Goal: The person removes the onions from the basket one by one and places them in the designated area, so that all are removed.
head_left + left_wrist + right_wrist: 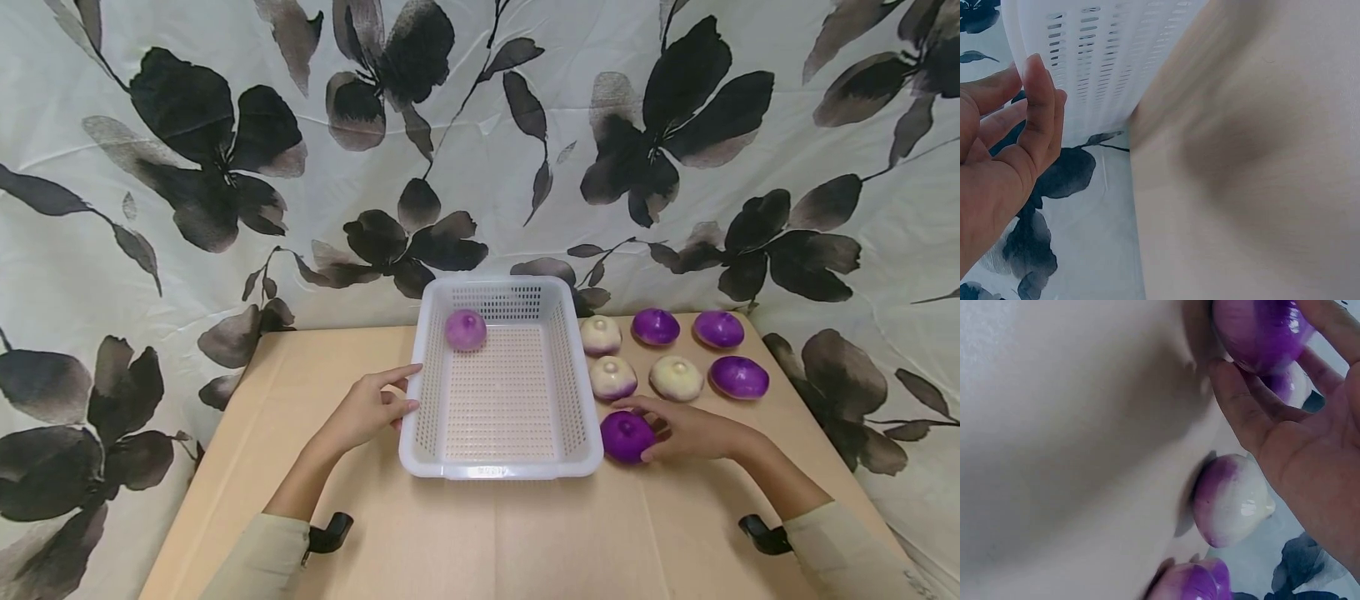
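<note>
A white perforated plastic basket (498, 472) stands in the middle of the table, with one purple onion (466, 330) inside near its far left corner. My left hand (367, 408) pinches the basket's left rim; the left wrist view shows thumb and fingers at the edge of the slotted wall (1094, 50). At the basket's right side, my right hand (686, 429) grips a glossy purple onion (625, 437) between thumb and fingers. Close behind this hand are a white-and-purple onion (613, 378) and a paler one (677, 379).
More onions sit at the back right: a white-topped one (602, 336) by the basket and several purple ones (739, 377). The wooden table (480, 542) meets a floral cloth (540, 242) along its back edge. Black wrist straps (330, 533) circle both sleeves.
</note>
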Demonstrator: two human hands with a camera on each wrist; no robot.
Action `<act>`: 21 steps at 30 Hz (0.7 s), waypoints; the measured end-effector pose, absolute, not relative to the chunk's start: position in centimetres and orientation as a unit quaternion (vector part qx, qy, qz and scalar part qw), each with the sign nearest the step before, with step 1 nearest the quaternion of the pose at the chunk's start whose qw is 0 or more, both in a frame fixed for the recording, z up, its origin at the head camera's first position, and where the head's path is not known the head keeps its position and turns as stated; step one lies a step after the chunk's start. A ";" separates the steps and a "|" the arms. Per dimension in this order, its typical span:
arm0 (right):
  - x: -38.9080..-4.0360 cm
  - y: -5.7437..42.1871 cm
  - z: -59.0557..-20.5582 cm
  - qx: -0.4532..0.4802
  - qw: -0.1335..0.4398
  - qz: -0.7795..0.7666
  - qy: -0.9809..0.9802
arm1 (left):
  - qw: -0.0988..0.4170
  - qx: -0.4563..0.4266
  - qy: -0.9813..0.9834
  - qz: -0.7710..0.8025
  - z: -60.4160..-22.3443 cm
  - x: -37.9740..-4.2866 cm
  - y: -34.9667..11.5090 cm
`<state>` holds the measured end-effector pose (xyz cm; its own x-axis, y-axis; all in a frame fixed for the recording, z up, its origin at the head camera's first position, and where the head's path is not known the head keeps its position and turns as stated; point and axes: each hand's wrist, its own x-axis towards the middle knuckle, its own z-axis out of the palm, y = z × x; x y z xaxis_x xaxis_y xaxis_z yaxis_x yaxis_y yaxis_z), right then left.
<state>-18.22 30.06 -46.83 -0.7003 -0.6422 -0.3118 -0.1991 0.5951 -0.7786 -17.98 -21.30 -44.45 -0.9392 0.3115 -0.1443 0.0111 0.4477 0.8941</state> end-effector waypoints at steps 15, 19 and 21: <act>-19.0 30.6 -42.8 -0.240 0.269 -0.377 0.853 | 0.144 0.098 0.836 0.521 -44.7 -18.0 -21.3; -19.7 30.1 -41.0 -0.254 0.254 -0.378 0.854 | 0.145 0.096 0.834 0.523 -44.6 -18.0 -21.4; -20.2 29.6 -40.2 -0.258 0.249 -0.385 0.850 | 0.145 0.096 0.834 0.524 -44.6 -17.9 -21.4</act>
